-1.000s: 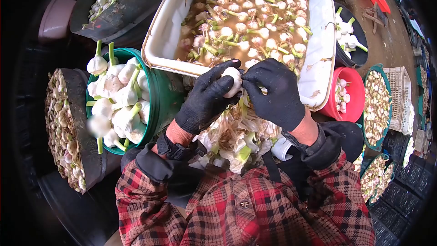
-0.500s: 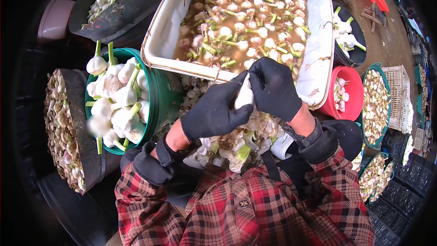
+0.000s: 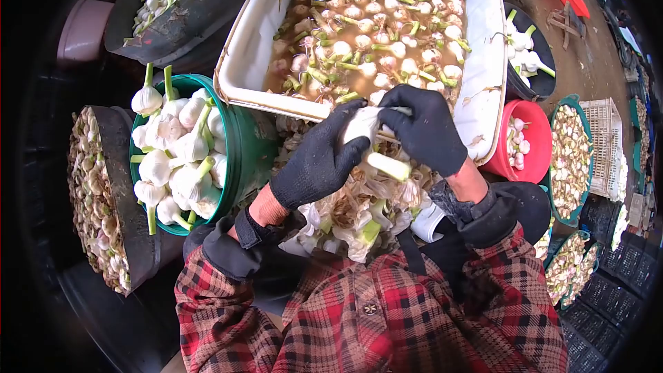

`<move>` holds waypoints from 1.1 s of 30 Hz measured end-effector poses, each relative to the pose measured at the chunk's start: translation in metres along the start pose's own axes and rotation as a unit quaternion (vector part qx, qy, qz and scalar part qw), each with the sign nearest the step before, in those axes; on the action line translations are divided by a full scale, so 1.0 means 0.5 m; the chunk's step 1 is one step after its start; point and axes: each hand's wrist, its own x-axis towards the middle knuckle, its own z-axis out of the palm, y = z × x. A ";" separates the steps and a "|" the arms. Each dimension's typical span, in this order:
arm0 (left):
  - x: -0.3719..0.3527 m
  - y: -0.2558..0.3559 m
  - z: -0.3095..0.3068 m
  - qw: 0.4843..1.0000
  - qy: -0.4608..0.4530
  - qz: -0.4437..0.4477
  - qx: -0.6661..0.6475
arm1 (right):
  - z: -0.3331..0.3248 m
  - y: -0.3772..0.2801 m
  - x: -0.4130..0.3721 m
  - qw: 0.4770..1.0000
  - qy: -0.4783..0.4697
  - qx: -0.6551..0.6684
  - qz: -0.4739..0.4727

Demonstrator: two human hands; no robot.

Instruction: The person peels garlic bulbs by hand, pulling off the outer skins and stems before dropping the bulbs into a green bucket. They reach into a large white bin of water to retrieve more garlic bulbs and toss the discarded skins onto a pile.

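Garlic bulb (image 3: pixel 360 128), one: resting between both gloved hands over the lap, its skin showing mostly white, a thick pale stem (image 3: pixel 389 166) pointing down and right, apparently attached, though the fingers are partly hiding the join. From left to right:

- Dark container (image 3: pixel 141 235): holding many browner bulbs.
- Green bucket (image 3: pixel 242 141): brimming with clean-looking, stemmed white bulbs, seemingly the finished share.
- Left hand (image 3: pixel 311 169): gripping the bulb, thumb and fingers closing around it.
- Loose skins (image 3: pixel 359 235): heaping directly below the hands and crowding the space there.
- White tub (image 3: pixel 252 52): standing just beyond; very many stained bulbs are lying in brown water, so much seems to be left.
- Right hand (image 3: pixel 431 131): curling, fingertips pinching the bulb's near side.
- Red basin (image 3: pixel 539 155): holding a few pale bulbs.
- Black basin (image 3: pixel 545 86): holding stemmed white ones.
- White crate (image 3: pixel 606 131): standing farther right.
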 end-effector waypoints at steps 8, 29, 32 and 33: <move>0.006 0.010 -0.019 0.955 0.009 -0.005 -0.298 | -0.018 0.065 0.015 0.988 0.137 -0.044 0.063; 0.009 0.010 0.012 0.945 0.133 0.019 -0.297 | 0.020 -0.031 -0.021 0.991 -0.042 0.125 0.036; 0.005 -0.011 0.006 0.974 0.125 0.111 -0.153 | 0.004 -0.037 -0.020 0.978 -0.081 0.163 0.099; 0.005 -0.012 -0.002 0.974 0.124 0.111 -0.153 | 0.003 -0.028 -0.022 0.978 -0.081 0.164 0.100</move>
